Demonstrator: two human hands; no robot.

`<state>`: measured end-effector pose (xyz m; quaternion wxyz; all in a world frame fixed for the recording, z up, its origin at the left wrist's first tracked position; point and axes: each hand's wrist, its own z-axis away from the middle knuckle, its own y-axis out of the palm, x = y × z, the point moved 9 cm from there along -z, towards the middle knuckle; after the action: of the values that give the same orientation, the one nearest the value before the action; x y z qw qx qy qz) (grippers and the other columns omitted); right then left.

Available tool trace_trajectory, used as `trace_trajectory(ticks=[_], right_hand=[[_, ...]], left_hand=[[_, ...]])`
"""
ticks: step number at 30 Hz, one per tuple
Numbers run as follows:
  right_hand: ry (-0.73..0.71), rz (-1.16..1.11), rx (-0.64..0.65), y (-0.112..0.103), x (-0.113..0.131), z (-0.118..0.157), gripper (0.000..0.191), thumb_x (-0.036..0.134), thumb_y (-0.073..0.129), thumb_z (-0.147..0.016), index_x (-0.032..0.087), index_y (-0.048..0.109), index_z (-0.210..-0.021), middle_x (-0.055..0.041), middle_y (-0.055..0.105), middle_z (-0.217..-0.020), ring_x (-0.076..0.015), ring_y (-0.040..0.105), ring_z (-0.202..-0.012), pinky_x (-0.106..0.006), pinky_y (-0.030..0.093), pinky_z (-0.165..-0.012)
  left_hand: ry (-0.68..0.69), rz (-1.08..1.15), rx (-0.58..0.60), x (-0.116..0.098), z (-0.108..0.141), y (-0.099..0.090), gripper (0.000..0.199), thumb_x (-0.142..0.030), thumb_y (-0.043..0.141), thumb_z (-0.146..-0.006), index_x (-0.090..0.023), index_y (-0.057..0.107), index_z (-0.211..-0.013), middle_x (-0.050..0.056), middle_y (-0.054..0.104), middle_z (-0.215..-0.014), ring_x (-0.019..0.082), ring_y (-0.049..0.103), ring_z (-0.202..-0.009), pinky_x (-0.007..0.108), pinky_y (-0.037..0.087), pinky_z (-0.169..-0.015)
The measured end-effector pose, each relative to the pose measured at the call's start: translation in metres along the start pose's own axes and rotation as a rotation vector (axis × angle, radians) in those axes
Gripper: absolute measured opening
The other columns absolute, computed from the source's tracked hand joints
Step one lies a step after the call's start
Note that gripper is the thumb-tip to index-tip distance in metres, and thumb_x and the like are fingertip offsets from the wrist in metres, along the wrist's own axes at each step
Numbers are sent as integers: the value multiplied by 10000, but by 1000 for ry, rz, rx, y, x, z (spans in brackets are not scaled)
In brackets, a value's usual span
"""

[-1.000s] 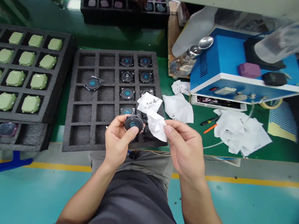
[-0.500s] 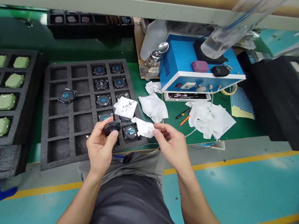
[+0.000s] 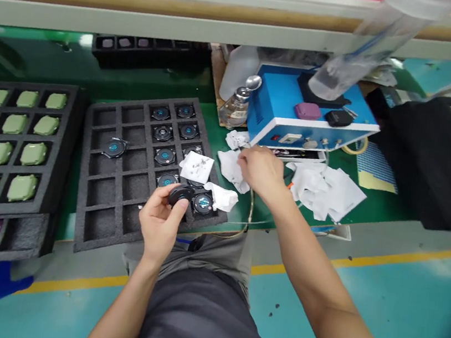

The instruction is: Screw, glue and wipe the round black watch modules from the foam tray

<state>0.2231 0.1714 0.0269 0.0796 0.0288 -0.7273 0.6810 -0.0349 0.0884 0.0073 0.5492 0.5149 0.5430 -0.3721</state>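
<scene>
My left hand point(image 3: 159, 227) grips a round black watch case point(image 3: 180, 194) between thumb and fingers, above the front right part of a dark foam tray point(image 3: 99, 200). Several round black watches, such as this watch point(image 3: 165, 156), lie in the tray's pockets. Farther right, my right hand point(image 3: 262, 173) reaches down to the bench, its fingers bent together beside a white wipe point(image 3: 231, 169); whatever is at their tips is hidden. A crumpled white wipe point(image 3: 222, 197) lies at the tray's right edge. Another wipe with dark specks point(image 3: 196, 166) covers part of the watches.
A blue control box point(image 3: 276, 106) stands behind my right hand, with a clear tube point(image 3: 349, 63) on top. Left of it is a glass bottle point(image 3: 236, 109). More white wipes point(image 3: 318, 190) lie to the right. At left, a foam tray holds green watch cases point(image 3: 22, 187).
My right hand has let go of the crumpled wipe at the tray's edge and moved away toward the blue box. My left hand still holds the watch case. The view has shifted slightly.
</scene>
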Motion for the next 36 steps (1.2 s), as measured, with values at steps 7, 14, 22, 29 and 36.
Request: trace_trajectory(ticks=[7, 14, 22, 29, 36], right_hand=[[28, -238, -55, -10, -11, 15, 258, 333, 558, -884, 219, 721, -1048, -73, 761, -977, -266, 674, -874, -365, 467, -740], [61, -38, 25, 8, -8, 17, 238, 279, 505, -902, 210, 731, -928, -113, 739, -866, -318, 637, -924, -364, 414, -678], [-32, -100, -125, 2, -9, 23, 247, 307, 552, -874, 193, 720, -1015, -129, 723, -978, -324, 585, -954, -415, 440, -745], [15, -199, -90, 9, -12, 24, 174, 286, 535, -889, 211, 689, -859, -88, 705, -830, -285, 602, -860, -419, 453, -784], [261, -430, -317, -33, -80, 58, 205, 398, 625, -870, 208, 658, -938, -38, 706, -797, -195, 631, -704, -336, 479, -692]], left_hand=[[-4, -56, 21, -3, 1, 4, 281, -217, 799, -782, -203, 762, -1061, 55, 708, -968, 164, 671, -913, 272, 541, -830], [70, -9, 5, -11, 2, 5, 176, -95, 792, -737, -192, 699, -850, 21, 688, -857, 138, 659, -851, 250, 528, -787], [89, -41, 5, -13, 3, 4, 183, -88, 787, -737, -200, 694, -848, 34, 679, -866, 160, 659, -876, 290, 533, -796], [88, -59, 17, -13, 3, 5, 160, -102, 783, -749, -202, 695, -838, 45, 686, -880, 171, 663, -888, 311, 540, -812], [124, -33, -6, -14, -2, 5, 209, -82, 797, -745, -203, 701, -886, 19, 683, -892, 142, 663, -893, 264, 541, -819]])
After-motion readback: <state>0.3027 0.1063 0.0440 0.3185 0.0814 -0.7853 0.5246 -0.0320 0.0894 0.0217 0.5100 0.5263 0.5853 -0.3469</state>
